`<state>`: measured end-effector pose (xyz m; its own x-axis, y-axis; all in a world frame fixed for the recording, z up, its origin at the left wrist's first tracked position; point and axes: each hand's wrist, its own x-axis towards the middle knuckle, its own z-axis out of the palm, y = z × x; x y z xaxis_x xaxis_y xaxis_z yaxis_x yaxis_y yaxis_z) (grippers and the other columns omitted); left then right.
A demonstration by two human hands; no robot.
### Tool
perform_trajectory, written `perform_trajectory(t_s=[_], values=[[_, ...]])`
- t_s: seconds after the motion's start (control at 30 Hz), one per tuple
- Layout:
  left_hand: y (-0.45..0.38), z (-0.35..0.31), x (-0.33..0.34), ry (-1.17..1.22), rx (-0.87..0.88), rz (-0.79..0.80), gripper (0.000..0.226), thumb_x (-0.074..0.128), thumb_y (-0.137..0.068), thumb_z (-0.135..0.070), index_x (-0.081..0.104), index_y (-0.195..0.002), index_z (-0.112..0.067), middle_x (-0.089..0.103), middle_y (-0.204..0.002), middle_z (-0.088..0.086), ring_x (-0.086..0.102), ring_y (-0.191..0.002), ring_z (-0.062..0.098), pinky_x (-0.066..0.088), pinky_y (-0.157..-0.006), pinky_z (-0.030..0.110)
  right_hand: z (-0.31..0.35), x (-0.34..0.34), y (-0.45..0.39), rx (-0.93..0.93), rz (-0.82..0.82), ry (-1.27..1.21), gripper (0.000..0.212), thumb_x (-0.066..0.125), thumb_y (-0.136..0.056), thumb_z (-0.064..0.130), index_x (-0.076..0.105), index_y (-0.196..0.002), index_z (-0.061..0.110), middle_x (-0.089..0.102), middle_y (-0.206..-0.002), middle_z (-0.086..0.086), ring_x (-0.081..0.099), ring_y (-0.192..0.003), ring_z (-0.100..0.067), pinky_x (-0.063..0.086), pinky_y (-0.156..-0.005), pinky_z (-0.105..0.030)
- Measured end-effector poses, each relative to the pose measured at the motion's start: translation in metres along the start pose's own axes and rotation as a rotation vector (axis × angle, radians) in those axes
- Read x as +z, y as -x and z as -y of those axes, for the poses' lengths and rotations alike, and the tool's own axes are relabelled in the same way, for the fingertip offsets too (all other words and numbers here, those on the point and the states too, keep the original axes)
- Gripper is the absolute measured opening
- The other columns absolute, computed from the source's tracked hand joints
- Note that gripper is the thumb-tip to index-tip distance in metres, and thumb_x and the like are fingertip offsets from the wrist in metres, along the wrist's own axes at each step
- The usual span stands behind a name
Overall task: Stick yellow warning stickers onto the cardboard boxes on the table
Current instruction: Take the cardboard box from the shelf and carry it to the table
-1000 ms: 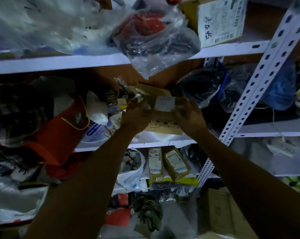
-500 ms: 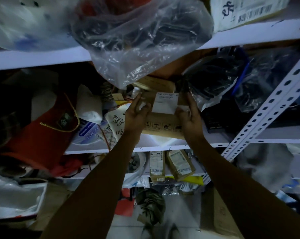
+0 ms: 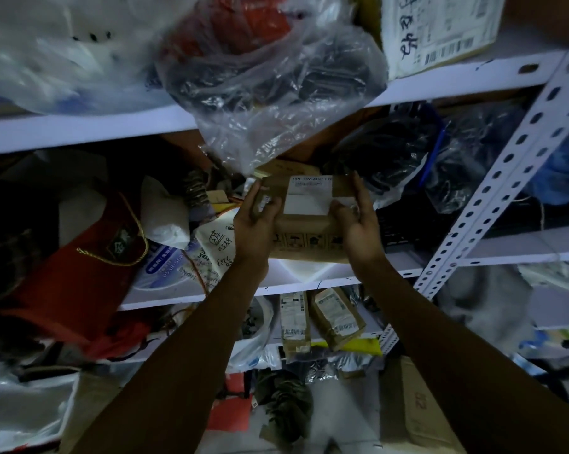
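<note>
A small brown cardboard box (image 3: 304, 224) with a white shipping label on top is at the middle shelf, just in front of the clutter. My left hand (image 3: 255, 224) grips its left end and my right hand (image 3: 358, 224) grips its right end, thumbs on top. Printed handling symbols run along the box's front face. No yellow sticker shows anywhere in view.
White metal shelving (image 3: 505, 165) is crammed with goods: a clear plastic bag (image 3: 270, 86) hangs from the upper shelf right above the box, a red bag (image 3: 76, 273) lies left, black bagged items (image 3: 397, 158) right. Two labelled parcels (image 3: 312, 319) stand on the shelf below.
The box has come slightly out of the shelf clutter toward me, and both hands have shifted their hold on its ends. The view has tilted, so the hanging bag looms nearer.
</note>
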<state>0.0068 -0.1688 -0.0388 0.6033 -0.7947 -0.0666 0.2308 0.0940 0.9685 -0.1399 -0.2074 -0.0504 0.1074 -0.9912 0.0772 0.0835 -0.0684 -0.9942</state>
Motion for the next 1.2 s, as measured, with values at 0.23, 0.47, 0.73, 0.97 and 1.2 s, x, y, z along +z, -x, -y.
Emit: perform_trajectory(t_s=[0.23, 0.47, 0.73, 0.97, 1.2], values=[[0.020, -0.016, -0.015, -0.114, 0.059, 0.194, 0.051, 0.065, -0.094, -0.017, 0.054, -0.141, -0.031, 0.054, -0.145, 0.002, 0.055, -0.128, 0.025, 0.049, -0.103, 0.050, 0.008, -0.005, 0.043, -0.047, -0.132, 0.015, 0.066, 0.053, -0.101, 0.016, 0.023, -0.157, 0.032, 0.055, -0.121, 0.018, 0.057, -0.102, 0.007, 0.050, -0.085, -0.012], [0.051, -0.028, -0.044, -0.201, 0.069, 0.465, 0.049, 0.064, -0.089, -0.037, 0.053, -0.135, -0.047, 0.045, -0.151, -0.004, 0.049, -0.133, 0.022, 0.047, -0.105, 0.049, 0.022, 0.008, 0.123, -0.064, -0.366, 0.096, 0.071, 0.058, -0.097, 0.028, 0.021, -0.157, 0.036, 0.059, -0.124, 0.013, 0.062, -0.111, -0.012, 0.053, -0.096, -0.033], [0.108, -0.024, -0.040, -0.152, -0.009, 0.709, 0.054, 0.064, -0.095, -0.021, 0.048, -0.145, -0.030, 0.054, -0.137, -0.007, 0.054, -0.122, 0.012, 0.049, -0.098, 0.033, 0.045, -0.004, 0.219, -0.036, -0.652, 0.141, 0.075, 0.059, -0.091, 0.037, 0.022, -0.156, 0.035, 0.054, -0.126, 0.003, 0.060, -0.109, -0.018, 0.050, -0.094, -0.034], [0.195, -0.009, -0.018, -0.141, 0.001, 0.947, 0.057, 0.067, -0.090, -0.024, 0.049, -0.144, -0.030, 0.056, -0.142, -0.001, 0.056, -0.124, 0.015, 0.050, -0.094, 0.030, 0.058, -0.045, 0.313, -0.045, -0.869, 0.153, 0.080, 0.059, -0.085, 0.042, 0.022, -0.156, 0.036, 0.055, -0.138, 0.002, 0.059, -0.118, -0.016, 0.049, -0.100, -0.034], [0.331, 0.016, 0.000, -0.131, -0.109, 1.235, 0.056, 0.068, -0.088, -0.026, 0.052, -0.141, -0.034, 0.057, -0.138, -0.007, 0.058, -0.124, 0.016, 0.050, -0.102, 0.047, 0.063, -0.102, 0.447, -0.031, -1.123, 0.084, 0.071, 0.058, -0.099, 0.024, 0.020, -0.157, 0.039, 0.054, -0.118, 0.026, 0.056, -0.117, -0.004, 0.045, -0.109, -0.038]])
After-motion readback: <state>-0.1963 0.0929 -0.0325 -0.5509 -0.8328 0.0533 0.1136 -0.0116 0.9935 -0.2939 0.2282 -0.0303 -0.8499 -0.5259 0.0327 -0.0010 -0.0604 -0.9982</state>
